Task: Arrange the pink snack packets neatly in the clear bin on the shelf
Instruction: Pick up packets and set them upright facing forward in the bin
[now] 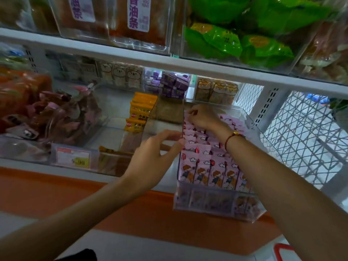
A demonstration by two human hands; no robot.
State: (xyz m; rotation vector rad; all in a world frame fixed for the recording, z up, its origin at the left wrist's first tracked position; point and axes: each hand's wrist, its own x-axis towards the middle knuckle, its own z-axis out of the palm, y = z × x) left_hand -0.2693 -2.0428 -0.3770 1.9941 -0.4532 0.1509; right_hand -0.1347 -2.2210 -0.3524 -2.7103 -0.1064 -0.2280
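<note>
Pink, cartoon-printed snack packets (211,166) stood upright in rows inside the clear plastic bin (216,206) at the shelf's front edge, faces forward, probably for display. The left hand (150,157), fingers fairly straight, touched the bin's left wall, apparently steadying it. The right hand (202,116) pinched rear packets, seemingly straightening them. Its fingertips and the back rows were hard to make out.

Clear bin (216,208) top open; upper shelf (169,63) low overhead; pink packets (205,147) packed tight, no gaps.
</note>
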